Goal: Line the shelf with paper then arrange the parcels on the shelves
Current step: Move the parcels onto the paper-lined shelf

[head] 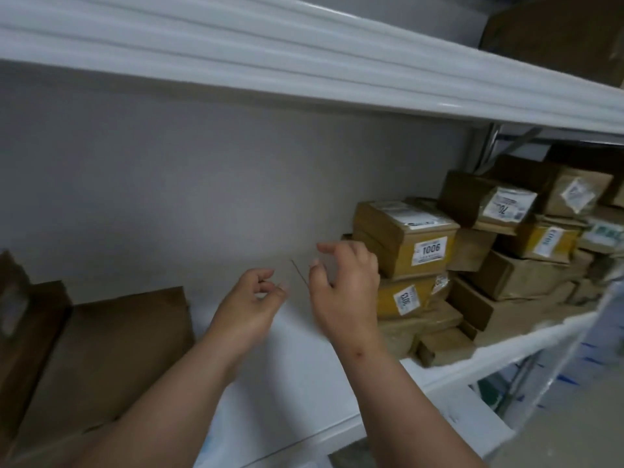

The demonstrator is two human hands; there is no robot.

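White paper [287, 376] lines the middle of the white shelf [449, 376]. Both my hands hover above it near the back wall. My left hand [251, 302] has loosely curled fingers and holds nothing. My right hand [347, 282] is spread with relaxed fingers, also empty, just left of a stack of brown parcels [405, 244], one labelled 1006. A thin dark line [300, 272] shows on the wall between my hands. A flat brown parcel [111, 363] lies on the shelf's left part.
The upper shelf's white front edge [304, 59] crosses overhead, with a brown box [557, 32] on it at top right. More labelled parcels [526, 244] are piled along the shelf to the right. Floor and white bags [557, 383] show below right.
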